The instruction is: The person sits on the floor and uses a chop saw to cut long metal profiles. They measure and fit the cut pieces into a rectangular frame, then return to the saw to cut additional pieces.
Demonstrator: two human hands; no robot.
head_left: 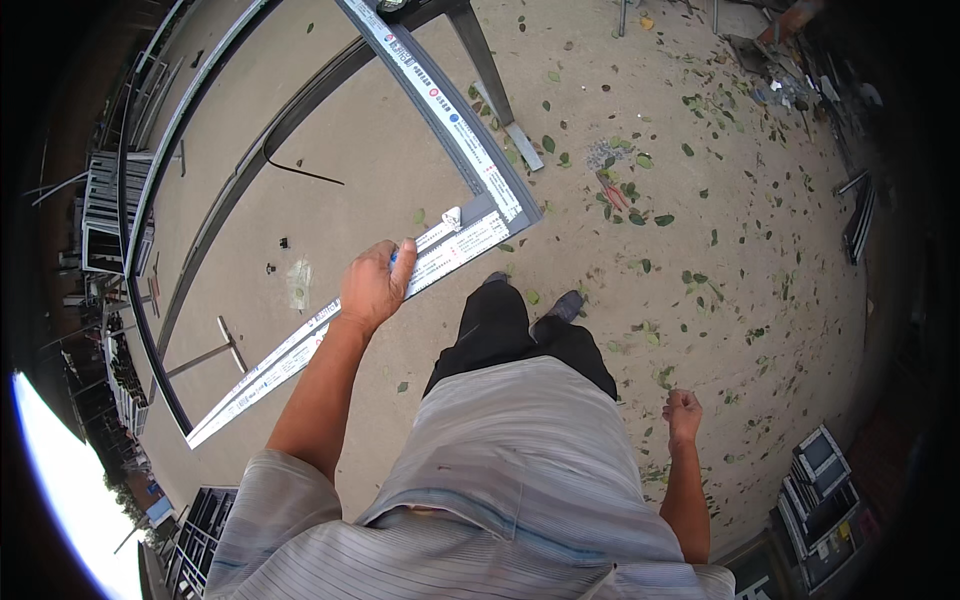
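Observation:
A large metal window frame with printed white protective film lies in front of me and to the left, with a square corner to the right of my left hand. My left hand is closed around the frame's near bar, thumb on top; a bit of blue shows beside the thumb. Just beyond that hand, a small crumpled white piece sits on the bar near the corner. Out to my right, my right hand hangs over the ground with its fingers curled closed. Whatever it may hold is hidden.
A dark metal stand is under the far side of the frame. Green leaves litter the ground to the right. Stacked metal frames stand at the left and lower right. Scrap lies at the upper right.

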